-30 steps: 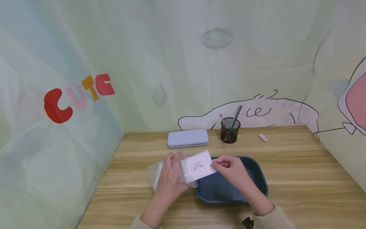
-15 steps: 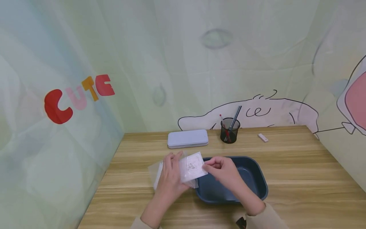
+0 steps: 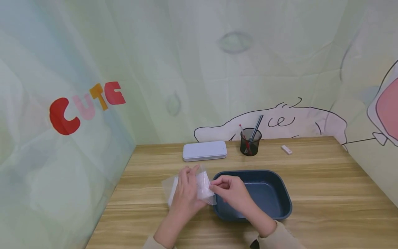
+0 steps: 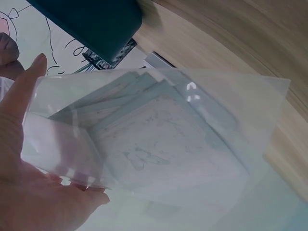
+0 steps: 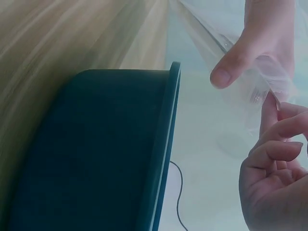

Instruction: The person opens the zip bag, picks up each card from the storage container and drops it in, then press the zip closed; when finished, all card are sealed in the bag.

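Hands: left hand [image 3: 186, 193] and right hand [image 3: 231, 192], both bare, no gloves, rings or watch in sight.
Fingers: slim, with short, plain, unpainted nails [image 5: 221, 77].
Sleeves: beige cuffs [image 3: 277, 235] at both wrists.
Right wrist: a small dark strap piece [image 3: 255, 244] under the cuff.

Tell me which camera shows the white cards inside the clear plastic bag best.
The left wrist view: the cards fill the frame, fanned inside the clear bag held by the left hand. The head view shows them small, half hidden between both hands. The right wrist view shows only the bag's edge, no cards.
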`<state>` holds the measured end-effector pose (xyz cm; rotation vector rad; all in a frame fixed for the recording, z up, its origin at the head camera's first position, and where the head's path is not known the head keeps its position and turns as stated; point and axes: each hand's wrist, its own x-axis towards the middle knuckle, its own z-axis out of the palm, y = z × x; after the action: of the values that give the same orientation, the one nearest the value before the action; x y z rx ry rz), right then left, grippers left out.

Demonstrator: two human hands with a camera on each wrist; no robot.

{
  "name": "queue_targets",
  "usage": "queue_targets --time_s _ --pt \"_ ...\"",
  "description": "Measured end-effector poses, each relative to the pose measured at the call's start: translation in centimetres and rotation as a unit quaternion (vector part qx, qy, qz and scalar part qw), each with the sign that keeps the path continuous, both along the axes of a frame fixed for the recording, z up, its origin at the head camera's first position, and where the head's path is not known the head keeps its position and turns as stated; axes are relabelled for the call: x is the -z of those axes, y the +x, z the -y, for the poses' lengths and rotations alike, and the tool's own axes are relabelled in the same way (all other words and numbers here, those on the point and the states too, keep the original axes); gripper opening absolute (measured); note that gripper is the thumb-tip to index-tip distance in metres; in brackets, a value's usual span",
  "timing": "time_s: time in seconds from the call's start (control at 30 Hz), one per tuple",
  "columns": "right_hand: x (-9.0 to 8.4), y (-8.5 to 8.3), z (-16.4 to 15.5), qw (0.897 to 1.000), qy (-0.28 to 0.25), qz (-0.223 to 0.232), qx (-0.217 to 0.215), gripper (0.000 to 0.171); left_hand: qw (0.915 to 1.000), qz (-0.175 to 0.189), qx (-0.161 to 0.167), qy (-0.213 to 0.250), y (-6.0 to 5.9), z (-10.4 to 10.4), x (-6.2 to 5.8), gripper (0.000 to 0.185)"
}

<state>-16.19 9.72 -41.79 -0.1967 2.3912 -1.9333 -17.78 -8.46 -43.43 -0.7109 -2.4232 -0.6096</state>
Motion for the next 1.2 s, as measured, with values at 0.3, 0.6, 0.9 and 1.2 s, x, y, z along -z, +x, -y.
queue_targets --time_s 0.3,0.6,0.9,1.2 --pt "0.4 -0.1 0.5 0.995 0.068 -0.075 -0.009 0.011 0.9998 -0.016 0.006 0.005 -0.2 -0.1 0.1 0.112" --pt "-0.1 1.0 -0.5 0.990 0.085 -0.105 0.038 0.036 0.9963 -0.063 -0.034 0.048 0.6 -0.5 -1.0 0.111" --pt "-2.1 3.5 -0.6 0.989 0.074 -0.127 -0.007 0.064 0.9850 -0.134 0.040 0.102 2.0 -2.4 -4.8 0.086" --pt "-3.0 3.6 -1.9 0.985 0.000 -0.168 0.027 0.039 0.9823 -0.119 0.055 0.135 2.4 -3.5 -5.1 0.110"
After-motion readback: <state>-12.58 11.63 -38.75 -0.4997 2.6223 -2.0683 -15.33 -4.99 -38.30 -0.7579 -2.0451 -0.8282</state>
